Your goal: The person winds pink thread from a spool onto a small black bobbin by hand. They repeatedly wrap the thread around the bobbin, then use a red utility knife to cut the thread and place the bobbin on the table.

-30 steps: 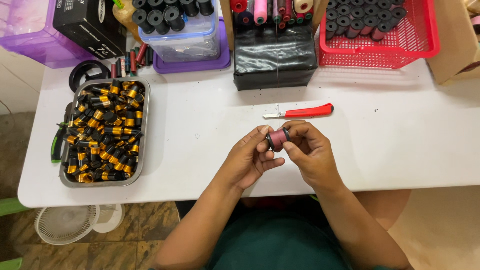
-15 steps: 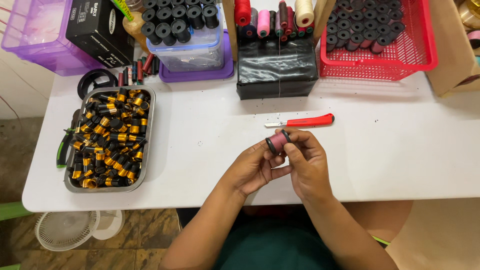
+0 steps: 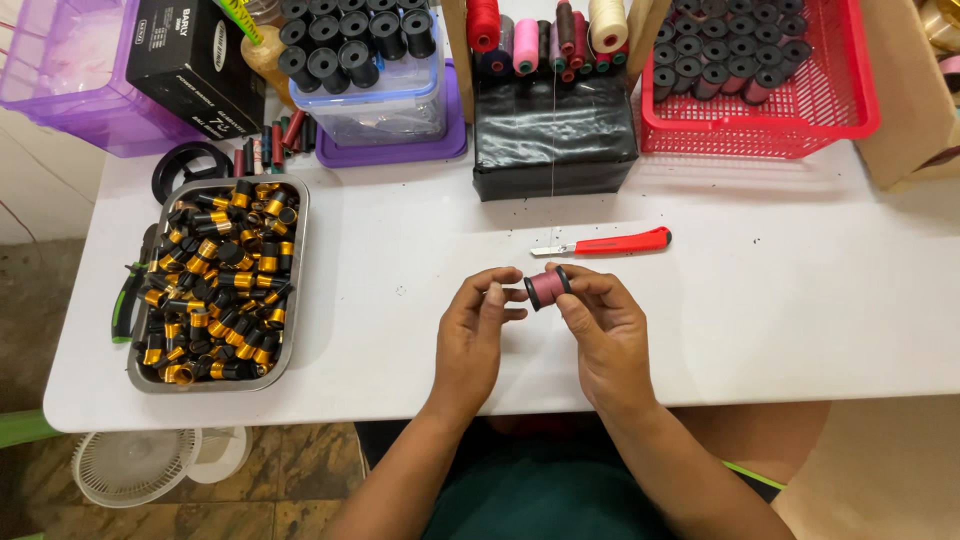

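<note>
Bobbin work sits on the white table, and I see both forearms coming up from the bottom edge, hands meeting above its middle. My left hand curls inward, fingertips pinching one end of the bobbin. My right hand grips the other end, thumb on top. Between them, the small pink-wound bobbin is held tilted, just below the red-handled cutter.
</note>
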